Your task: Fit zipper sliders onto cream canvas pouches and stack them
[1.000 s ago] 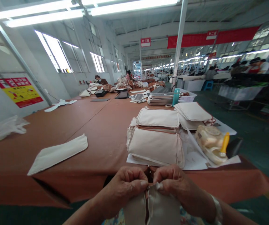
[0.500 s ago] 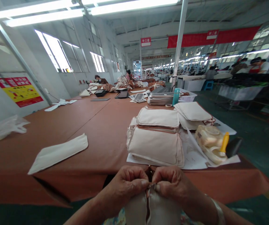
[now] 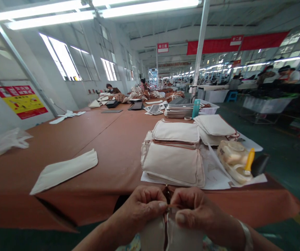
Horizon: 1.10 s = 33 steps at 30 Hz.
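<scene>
Left hand: the left hand [image 3: 142,209] is curled at the bottom edge of the view, thumb and fingers pinched on the top edge of the pouch [image 3: 171,233].
Right hand: the right hand [image 3: 194,211] faces it, knuckles nearly touching the left, thumb and forefinger pinched on the same top edge; a pale band sits on its wrist.
Pouch: a cream fabric piece with a brown-edged slit running down its middle, held upright between both hands, below and in front of the worktop's near edge; its lower part runs out of the picture.
Worktop: the worktop [image 3: 87,139] is long, covered in brown, and stretches far back into the hall.
Stack: a stack [image 3: 173,164] of like cream pouches lies just beyond the hands on white paper; a second pile [image 3: 176,131] lies behind it and a third [image 3: 214,125] to the right.
Cloth: a flat cream cloth [image 3: 63,170] lies alone to the left, well apart from the stacks.
Glue pot: a pale plastic tub [image 3: 232,158] with a yellow-handled tool [image 3: 249,161] in it stands at the right, beside a dark block [image 3: 260,164].
Bottle: a teal bottle [image 3: 196,108] stands upright farther back, by grey trays [image 3: 180,109].
Bag: a clear bag [image 3: 3,143] lies at the far left.
Others: people sit at the far end of the worktop, too small to tell what they handle.
</scene>
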### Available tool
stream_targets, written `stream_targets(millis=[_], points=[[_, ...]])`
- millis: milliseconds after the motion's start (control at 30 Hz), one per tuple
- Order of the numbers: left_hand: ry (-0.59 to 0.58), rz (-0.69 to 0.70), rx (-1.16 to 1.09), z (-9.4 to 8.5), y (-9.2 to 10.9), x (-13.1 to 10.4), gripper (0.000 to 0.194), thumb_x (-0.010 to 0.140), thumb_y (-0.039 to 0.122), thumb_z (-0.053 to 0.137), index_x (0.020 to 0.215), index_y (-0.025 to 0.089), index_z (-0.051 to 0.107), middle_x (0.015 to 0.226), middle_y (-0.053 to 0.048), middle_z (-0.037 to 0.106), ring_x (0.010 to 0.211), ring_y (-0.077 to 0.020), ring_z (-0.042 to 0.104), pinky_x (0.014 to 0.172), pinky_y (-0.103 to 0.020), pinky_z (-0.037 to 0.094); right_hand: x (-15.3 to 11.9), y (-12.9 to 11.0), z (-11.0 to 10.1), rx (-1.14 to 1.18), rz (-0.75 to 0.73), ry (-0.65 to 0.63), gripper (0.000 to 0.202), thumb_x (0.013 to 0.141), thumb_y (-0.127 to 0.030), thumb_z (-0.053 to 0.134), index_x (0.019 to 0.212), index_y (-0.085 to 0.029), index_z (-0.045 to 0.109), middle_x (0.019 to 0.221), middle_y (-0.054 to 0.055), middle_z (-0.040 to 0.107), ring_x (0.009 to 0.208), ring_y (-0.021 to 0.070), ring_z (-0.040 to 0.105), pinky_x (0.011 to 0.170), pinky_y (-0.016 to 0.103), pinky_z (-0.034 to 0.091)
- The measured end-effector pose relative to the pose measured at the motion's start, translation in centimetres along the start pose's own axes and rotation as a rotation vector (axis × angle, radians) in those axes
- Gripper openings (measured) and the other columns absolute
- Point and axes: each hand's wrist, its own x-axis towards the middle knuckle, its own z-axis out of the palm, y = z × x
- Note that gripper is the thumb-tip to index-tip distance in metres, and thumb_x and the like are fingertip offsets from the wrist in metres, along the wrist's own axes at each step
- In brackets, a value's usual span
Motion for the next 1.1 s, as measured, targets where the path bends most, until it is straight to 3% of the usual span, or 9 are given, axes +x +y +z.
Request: stream_targets(millis=[133, 233, 367, 533, 700, 867, 1100], points=[[0.013, -0.018, -0.017, 0.0, 0.1, 0.1, 0.039, 0.07, 0.047, 0.076, 0.068, 0.014, 0.055, 0.056, 0.004, 0.045, 0.046, -0.0054, 0.029, 0.044, -0.019, 0.019, -0.2, -0.6, -0.3, 0.036, 0.058, 0.042, 0.027, 0.08, -0.038, 0.062, 0.085, -0.011, 0.064, 0.067, 0.0, 0.05, 0.056, 0.0094, 0.036, 0.051, 0.02, 0.027], [-0.014, -0.018, -0.017, -0.1, 0.2, 0.2, 0.038, 0.071, 0.046, 0.076, 0.069, 0.014, 0.056, 0.057, 0.004, 0.045, 0.046, -0.0055, 0.029, 0.045, -0.019, 0.019, -0.4, -1.3, 0.0, -0.06, 0.04, 0.063, 0.023, 0.082, -0.035, 0.056, 0.083, -0.013, 0.064, 0.07, 0.001, 0.053, 0.059, 0.0117, 0.04, 0.054, 0.022, 0.031], [-0.026, 0.022, 0.003, -0.1, 0.2, 0.3, 0.038, 0.073, 0.046, 0.075, 0.068, 0.013, 0.056, 0.06, 0.002, 0.046, 0.049, -0.0063, 0.031, 0.047, -0.02, 0.022, -0.4, -2.4, 0.6, -0.271, -0.027, 0.115, 0.04, 0.092, -0.046, 0.047, 0.071, -0.015, 0.061, 0.068, 0.001, 0.049, 0.062, 0.0128, 0.038, 0.055, 0.023, 0.031], [-0.072, 0.061, 0.074, -0.1, 0.5, 0.2, 0.04, 0.075, 0.05, 0.072, 0.072, 0.013, 0.057, 0.065, 0.002, 0.048, 0.053, -0.0066, 0.032, 0.048, -0.018, 0.024, 0.4, -1.9, 0.4, -0.038, 0.123, -0.003, 0.047, 0.087, -0.056, 0.057, 0.065, -0.015, 0.049, 0.057, -0.005, 0.037, 0.047, 0.0063, 0.023, 0.042, 0.021, 0.017], [-0.098, 0.108, 0.267, -0.3, 1.5, -0.1, 0.038, 0.08, 0.048, 0.068, 0.072, 0.012, 0.056, 0.064, 0.003, 0.043, 0.055, -0.0068, 0.03, 0.048, -0.017, 0.024, 0.7, -0.6, -0.1, 0.129, 0.142, -0.065, 0.048, 0.081, -0.052, 0.068, 0.059, -0.015, 0.046, 0.051, -0.008, 0.035, 0.042, 0.0034, 0.022, 0.039, 0.019, 0.017], [-0.102, 0.13, 0.379, -0.6, 1.9, -0.5, 0.039, 0.083, 0.05, 0.063, 0.074, 0.013, 0.054, 0.064, 0.004, 0.039, 0.055, -0.0069, 0.028, 0.047, -0.018, 0.021, 0.6, -0.1, -0.4, 0.124, 0.128, 0.029, 0.044, 0.088, -0.052, 0.061, 0.071, -0.012, 0.057, 0.055, -0.005, 0.044, 0.044, 0.0047, 0.03, 0.041, 0.018, 0.02], [-0.08, 0.205, 0.473, 0.0, 2.8, -1.0, 0.035, 0.086, 0.044, 0.061, 0.073, 0.011, 0.056, 0.064, 0.004, 0.042, 0.057, -0.0073, 0.031, 0.048, -0.016, 0.025, 0.6, 0.2, -0.4, 0.025, 0.065, -0.055, 0.048, 0.085, -0.05, 0.065, 0.06, -0.016, 0.043, 0.053, -0.009, 0.03, 0.045, 0.0041, 0.02, 0.041, 0.02, 0.015]])
